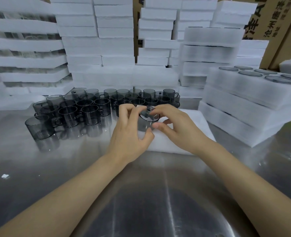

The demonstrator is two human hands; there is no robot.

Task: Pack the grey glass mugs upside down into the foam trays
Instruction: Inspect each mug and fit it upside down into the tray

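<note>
Fingers (126, 111) of the left hand (129, 129) are curled, the thumb against the near side of one grey glass mug (145, 124). The right hand (173, 124) comes in from the other side, its fingers curled over the mug's top edge and its thumb on the wall. Both hands pinch the same mug between them. The mug is blurred, so I cannot tell which end faces up.

Directly under the fingers lies a white foam tray (184, 141), flat on the steel table (141, 194). The mug is low over it; whether it touches cannot be told.

Beyond the fingers and off to their left is a tight cluster of loose mugs (88, 108), rims up on the steel, many touching. The nearest stand just behind the left fingertips.

Right of the fingers is a stack of filled trays (244, 106), the top one showing round grey glass discs (250, 73) flush in its pockets.

Far beyond the fingers are tall stacks of white foam (98, 40), with cardboard boxes (276, 31) behind them.

Well to the left, nearer than the fingers, one white foam crumb (5, 176) lies on the table.
</note>
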